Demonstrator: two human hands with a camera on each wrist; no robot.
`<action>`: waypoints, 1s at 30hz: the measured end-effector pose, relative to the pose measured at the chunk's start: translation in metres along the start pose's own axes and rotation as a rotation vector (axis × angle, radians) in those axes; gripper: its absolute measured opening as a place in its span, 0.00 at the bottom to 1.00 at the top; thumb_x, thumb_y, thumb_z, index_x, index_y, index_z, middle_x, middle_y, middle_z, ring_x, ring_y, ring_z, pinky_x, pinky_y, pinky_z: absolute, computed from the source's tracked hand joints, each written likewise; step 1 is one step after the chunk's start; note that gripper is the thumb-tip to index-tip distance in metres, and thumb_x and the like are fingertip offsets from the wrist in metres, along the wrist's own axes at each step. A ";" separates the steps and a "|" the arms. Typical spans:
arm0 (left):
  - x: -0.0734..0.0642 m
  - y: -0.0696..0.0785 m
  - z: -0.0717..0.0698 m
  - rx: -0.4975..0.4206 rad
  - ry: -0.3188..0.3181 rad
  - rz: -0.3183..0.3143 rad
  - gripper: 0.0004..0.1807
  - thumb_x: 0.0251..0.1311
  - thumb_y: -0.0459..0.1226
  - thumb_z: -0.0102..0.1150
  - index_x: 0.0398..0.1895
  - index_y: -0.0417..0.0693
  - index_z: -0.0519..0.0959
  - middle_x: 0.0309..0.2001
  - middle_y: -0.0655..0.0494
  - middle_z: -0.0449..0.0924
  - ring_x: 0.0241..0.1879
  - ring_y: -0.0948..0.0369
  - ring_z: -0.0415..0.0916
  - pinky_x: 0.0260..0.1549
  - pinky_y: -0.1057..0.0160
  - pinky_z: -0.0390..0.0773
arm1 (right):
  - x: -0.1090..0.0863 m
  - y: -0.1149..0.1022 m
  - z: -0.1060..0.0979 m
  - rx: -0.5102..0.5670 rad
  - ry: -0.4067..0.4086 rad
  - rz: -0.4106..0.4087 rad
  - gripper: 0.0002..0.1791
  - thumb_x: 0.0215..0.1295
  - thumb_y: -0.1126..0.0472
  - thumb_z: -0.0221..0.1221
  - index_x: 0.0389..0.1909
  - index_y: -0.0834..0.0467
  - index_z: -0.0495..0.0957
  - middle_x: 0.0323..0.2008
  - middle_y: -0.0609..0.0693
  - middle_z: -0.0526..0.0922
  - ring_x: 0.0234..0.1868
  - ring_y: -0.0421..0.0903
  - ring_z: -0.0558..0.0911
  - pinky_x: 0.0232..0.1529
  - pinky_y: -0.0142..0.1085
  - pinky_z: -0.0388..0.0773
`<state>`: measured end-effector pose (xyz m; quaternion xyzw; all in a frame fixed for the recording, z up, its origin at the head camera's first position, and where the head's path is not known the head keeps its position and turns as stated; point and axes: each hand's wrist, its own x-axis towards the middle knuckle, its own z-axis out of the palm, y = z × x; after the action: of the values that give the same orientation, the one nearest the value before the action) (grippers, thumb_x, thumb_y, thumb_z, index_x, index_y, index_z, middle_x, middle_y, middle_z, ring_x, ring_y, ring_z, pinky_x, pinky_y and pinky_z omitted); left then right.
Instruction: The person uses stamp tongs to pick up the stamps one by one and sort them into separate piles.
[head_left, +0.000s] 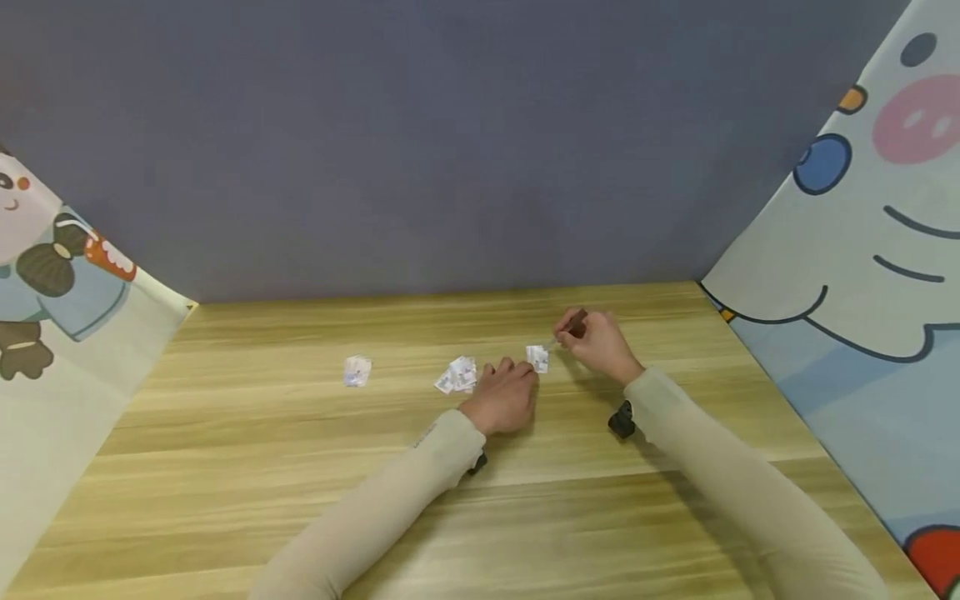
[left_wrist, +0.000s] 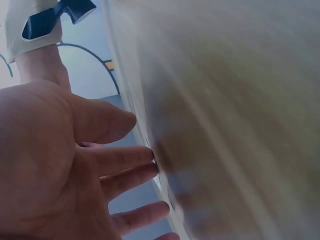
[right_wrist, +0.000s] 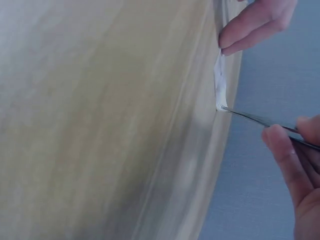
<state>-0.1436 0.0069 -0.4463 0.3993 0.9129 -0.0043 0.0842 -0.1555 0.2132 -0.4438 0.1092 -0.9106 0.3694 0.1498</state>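
Observation:
My right hand pinches a pair of slim metal tweezers between thumb and fingers. Their tip touches the near end of a small stack of white printed paper pieces, which looks slightly raised in the right wrist view. My left hand lies just left of that stack, its fingertips down at the stack's edge. In the left wrist view the fingers are spread and fairly straight, the thumb apart from them. Whether the tweezers grip a piece is too small to tell.
A loose pile of similar white pieces lies left of my left hand. Farther left is a smaller pile. All lie on a wood-grain table, with a grey panel behind and cartoon-printed cloths on both sides.

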 end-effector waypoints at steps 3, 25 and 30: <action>0.000 0.002 0.001 0.015 -0.007 -0.009 0.23 0.70 0.45 0.43 0.66 0.52 0.67 0.64 0.61 0.64 0.57 0.58 0.61 0.50 0.56 0.65 | -0.001 0.000 0.003 -0.005 -0.003 0.009 0.01 0.61 0.67 0.61 0.32 0.59 0.80 0.27 0.48 0.82 0.27 0.42 0.79 0.28 0.38 0.78; -0.004 0.001 -0.006 -0.024 -0.095 -0.012 0.27 0.69 0.44 0.44 0.70 0.51 0.61 0.70 0.61 0.55 0.65 0.56 0.56 0.60 0.48 0.62 | -0.003 -0.009 0.003 -0.047 0.040 0.100 0.02 0.61 0.64 0.63 0.33 0.59 0.81 0.28 0.48 0.82 0.28 0.45 0.78 0.30 0.39 0.76; -0.017 -0.004 -0.008 -0.031 -0.044 0.017 0.26 0.70 0.45 0.42 0.70 0.50 0.62 0.70 0.60 0.56 0.66 0.53 0.56 0.60 0.45 0.61 | -0.004 -0.019 0.001 -0.052 0.114 0.036 0.02 0.61 0.62 0.63 0.33 0.57 0.82 0.28 0.48 0.82 0.26 0.44 0.77 0.27 0.38 0.75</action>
<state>-0.1363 -0.0077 -0.4357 0.4053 0.9075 0.0018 0.1106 -0.1460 0.1993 -0.4336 0.0678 -0.9117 0.3540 0.1973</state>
